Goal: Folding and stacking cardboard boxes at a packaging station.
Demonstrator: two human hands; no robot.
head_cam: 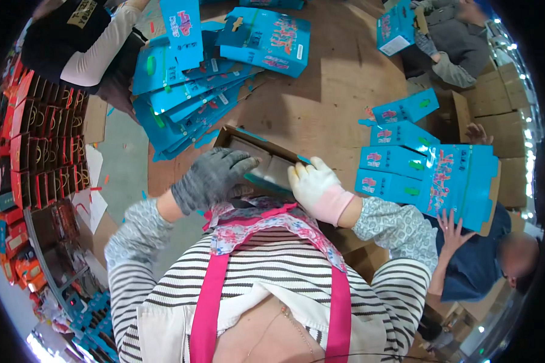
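An open blue cardboard box (272,183) with a brown inside stands tilted at the table edge, right before my apron. Pale, flat-topped contents (279,169) show within it; what they are cannot be made out. My left hand (213,177), in a grey knit glove, grips the box's left end, its fingers over the opening. At the right end my right hand (320,188), in a white glove with a pink cuff, holds the wall and flap. The near side of the box is partly hidden by my hands and apron.
Flattened blue cartons (186,104) lie fanned on the wooden table (345,68), beside a closed blue box (272,41). Several blue boxes (390,172) stand at the right, where a co-worker's hand (452,229) touches one. Other people work across the table. Red boxes (45,136) are stacked left.
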